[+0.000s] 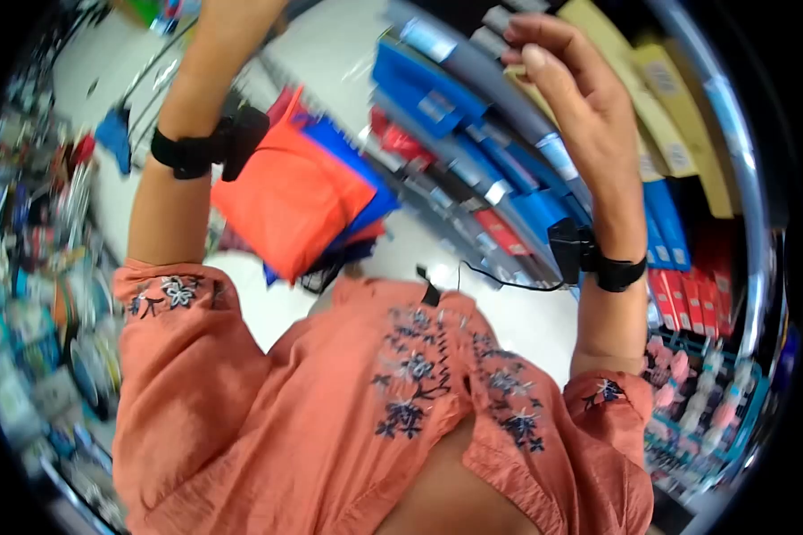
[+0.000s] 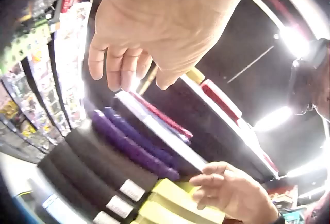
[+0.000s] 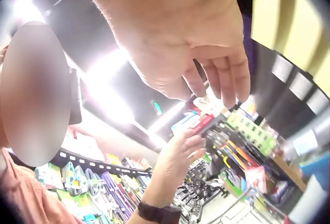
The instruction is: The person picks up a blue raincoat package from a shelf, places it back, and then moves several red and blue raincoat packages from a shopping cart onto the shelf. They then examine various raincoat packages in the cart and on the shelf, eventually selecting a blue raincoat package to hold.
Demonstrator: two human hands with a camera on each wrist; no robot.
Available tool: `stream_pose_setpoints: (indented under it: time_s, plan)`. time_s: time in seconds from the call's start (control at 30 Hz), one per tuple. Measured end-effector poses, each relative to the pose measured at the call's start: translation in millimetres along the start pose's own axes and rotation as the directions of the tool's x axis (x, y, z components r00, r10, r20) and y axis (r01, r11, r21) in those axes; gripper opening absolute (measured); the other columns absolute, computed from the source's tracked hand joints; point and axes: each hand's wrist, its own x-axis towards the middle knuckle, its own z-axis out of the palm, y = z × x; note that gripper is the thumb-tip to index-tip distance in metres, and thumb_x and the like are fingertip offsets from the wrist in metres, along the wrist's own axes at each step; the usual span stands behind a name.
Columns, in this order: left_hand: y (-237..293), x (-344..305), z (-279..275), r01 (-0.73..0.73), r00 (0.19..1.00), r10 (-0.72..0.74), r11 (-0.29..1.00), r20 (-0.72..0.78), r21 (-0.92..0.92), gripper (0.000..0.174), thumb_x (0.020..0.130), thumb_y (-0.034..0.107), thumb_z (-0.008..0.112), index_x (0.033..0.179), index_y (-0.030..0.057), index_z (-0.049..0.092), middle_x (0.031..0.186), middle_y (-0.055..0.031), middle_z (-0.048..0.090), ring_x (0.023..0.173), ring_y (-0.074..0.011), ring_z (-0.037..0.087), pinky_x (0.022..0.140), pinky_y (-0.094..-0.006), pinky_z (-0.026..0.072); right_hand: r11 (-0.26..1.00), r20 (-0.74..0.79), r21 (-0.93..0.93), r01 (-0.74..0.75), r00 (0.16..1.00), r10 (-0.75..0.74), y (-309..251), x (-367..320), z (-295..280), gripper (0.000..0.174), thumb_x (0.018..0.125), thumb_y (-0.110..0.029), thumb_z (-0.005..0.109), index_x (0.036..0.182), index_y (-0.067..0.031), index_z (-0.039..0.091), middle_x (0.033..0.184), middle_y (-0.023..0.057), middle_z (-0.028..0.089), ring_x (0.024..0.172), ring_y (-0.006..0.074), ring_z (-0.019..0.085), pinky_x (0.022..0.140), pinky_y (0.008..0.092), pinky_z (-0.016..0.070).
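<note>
My left hand is raised with its fingers loosely bent, and nothing lies in it. In the head view its forearm runs up past the top edge, so the hand itself is cut off there. On the other side my right hand is also raised, fingers relaxed and holding nothing. It overlaps a row of yellow file boxes on the shelf in the head view. Dark grey file boxes and purple files stand beside yellow ones in the left wrist view.
Below the left forearm, a bright orange flat bag lies over blue pieces. Blue folders and red boxes fill the right-hand shelves. Packaged goods line the left side. Metal cart bars show in the right wrist view.
</note>
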Motion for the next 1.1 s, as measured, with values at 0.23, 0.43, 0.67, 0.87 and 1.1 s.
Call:
stream_pose_setpoints:
  time_s: [0.23, 0.43, 0.67, 0.87, 1.1]
  plan:
    - [-61.0, -233.0, -51.6, 0.683, 0.726, -0.666, 0.726, -0.170, 0.075, 0.037, 0.098, 0.029, 0.060, 0.115, -0.0035, 0.059, 0.101, -0.0078, 0.066, 0.091, -0.0142, 0.062, 0.079, -0.0273, 0.0494, 0.641, 0.406, 0.231, -0.732, 0.671, 0.620, 137.7, -91.6, 129.4, 0.033, 0.096, -0.020, 0.056, 0.121, 0.0016, 0.058, 0.107, 0.0123, 0.068, 0.089, 0.0179, 0.068, 0.072, 0.0287, 0.0538]
    - [-56.2, -371.6, -76.0, 0.908, 0.391, -0.859, 0.419, -0.330, -0.012, 0.040, 0.095, 0.033, 0.063, 0.113, -0.0026, 0.060, 0.101, -0.0091, 0.067, 0.087, -0.0160, 0.066, 0.075, -0.0281, 0.0513, 0.672, 0.557, -0.052, -0.739, 0.537, 0.634, 177.6, -124.5, 203.3, 0.043, 0.093, -0.028, 0.061, 0.124, 0.0011, 0.059, 0.110, 0.0149, 0.069, 0.097, 0.0229, 0.068, 0.083, 0.0331, 0.0532]
    - [-25.0, -419.9, -145.9, 0.987, 0.146, -0.951, 0.123, -0.274, 0.100, 0.046, 0.094, 0.041, 0.061, 0.115, -0.0002, 0.061, 0.098, -0.0082, 0.067, 0.084, -0.0163, 0.065, 0.068, -0.0280, 0.0495, 0.827, 0.586, -0.243, -0.508, 0.602, 0.542, 194.3, -134.6, 247.3, 0.046, 0.091, -0.031, 0.062, 0.125, 0.0005, 0.060, 0.118, 0.0198, 0.067, 0.110, 0.0297, 0.065, 0.096, 0.0369, 0.0492]
    - [-47.0, -405.3, -87.4, 0.976, 0.215, -0.966, 0.207, -0.144, 0.069, 0.050, 0.094, 0.043, 0.059, 0.113, -0.0028, 0.061, 0.094, -0.0087, 0.067, 0.079, -0.0155, 0.063, 0.066, -0.0287, 0.0506, 0.849, 0.607, -0.217, -0.482, 0.614, 0.505, 173.0, -129.9, 265.0, 0.047, 0.089, -0.030, 0.062, 0.124, 0.0016, 0.060, 0.119, 0.0204, 0.067, 0.110, 0.0302, 0.065, 0.095, 0.0367, 0.0498]
    - [-78.3, -409.6, -63.3, 0.985, 0.030, -0.999, 0.023, 0.036, -0.172, 0.046, 0.092, 0.047, 0.061, 0.101, 0.0016, 0.063, 0.090, -0.0079, 0.069, 0.071, -0.0138, 0.067, 0.055, -0.0261, 0.0470, 0.838, 0.590, -0.225, -0.496, 0.615, 0.523, 170.5, -132.5, 267.7, 0.045, 0.089, -0.028, 0.060, 0.122, 0.0030, 0.060, 0.119, 0.0217, 0.066, 0.110, 0.0324, 0.064, 0.095, 0.0373, 0.0499]
